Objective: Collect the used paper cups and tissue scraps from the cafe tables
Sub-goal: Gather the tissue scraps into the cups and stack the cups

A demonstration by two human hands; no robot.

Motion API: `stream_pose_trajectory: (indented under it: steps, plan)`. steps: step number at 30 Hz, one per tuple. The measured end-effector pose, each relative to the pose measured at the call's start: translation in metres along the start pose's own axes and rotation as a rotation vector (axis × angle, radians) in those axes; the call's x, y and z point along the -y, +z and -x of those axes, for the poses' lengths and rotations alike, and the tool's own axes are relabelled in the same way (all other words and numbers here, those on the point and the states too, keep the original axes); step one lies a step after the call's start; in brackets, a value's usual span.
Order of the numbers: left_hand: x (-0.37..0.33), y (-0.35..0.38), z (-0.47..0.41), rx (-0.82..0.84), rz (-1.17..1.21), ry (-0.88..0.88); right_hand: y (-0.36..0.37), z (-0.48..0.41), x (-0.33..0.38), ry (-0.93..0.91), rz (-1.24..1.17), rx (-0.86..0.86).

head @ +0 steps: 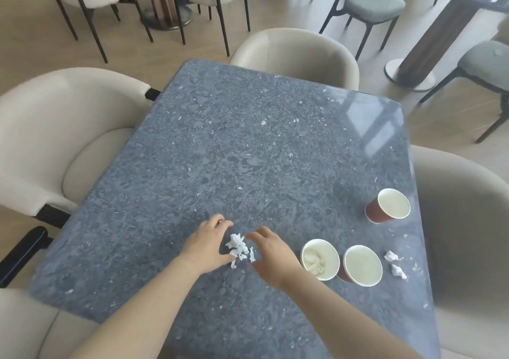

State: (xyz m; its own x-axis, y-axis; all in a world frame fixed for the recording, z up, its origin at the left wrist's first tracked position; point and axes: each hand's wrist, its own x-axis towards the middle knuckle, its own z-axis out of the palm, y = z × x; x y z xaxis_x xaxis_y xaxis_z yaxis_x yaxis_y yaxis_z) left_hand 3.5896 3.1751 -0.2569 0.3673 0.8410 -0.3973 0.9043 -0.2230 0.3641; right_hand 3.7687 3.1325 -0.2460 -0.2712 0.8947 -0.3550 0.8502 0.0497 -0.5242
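Note:
A small heap of white tissue scraps point(239, 247) lies on the dark speckled table point(248, 143) near its front. My left hand point(206, 244) curves around the heap's left side, fingers apart, touching its edge. My right hand point(271, 254) cups the right side, also open. Three red paper cups with white insides stand to the right: one with crumpled tissue inside point(321, 259), an empty one point(362, 265) beside it, and a third point(389, 205) farther back near the right edge. Two more tissue scraps point(395, 263) lie right of the cups.
Beige upholstered chairs surround the table: one on the left point(55, 138), one at the far side point(297, 55), one on the right point(468, 220). More chairs and another table's pedestal base point(410, 74) stand on the wooden floor behind.

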Motion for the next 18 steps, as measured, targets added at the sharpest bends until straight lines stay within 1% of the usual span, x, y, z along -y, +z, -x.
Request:
stream_pose_trajectory:
  steps: [6, 9, 11, 14, 18]
  plan:
    - [0.013, 0.019, -0.016, 0.096, -0.124, 0.015, 0.020, -0.013, -0.010, 0.046, 0.024, 0.092]
    - [0.017, 0.027, -0.020, 0.088, -0.168, 0.035, 0.028, -0.020, -0.012, 0.046, 0.008, 0.102]
    - [0.021, 0.031, -0.021, 0.077, -0.145, 0.069, 0.033, -0.024, -0.014, 0.054, -0.014, 0.089]
    - [0.022, 0.036, -0.020, 0.086, -0.044, 0.128, 0.037, -0.030, -0.013, 0.057, -0.038, 0.070]
    - [0.019, 0.044, -0.019, 0.045, 0.092, 0.102, 0.042, -0.037, -0.010, 0.080, -0.058, 0.041]
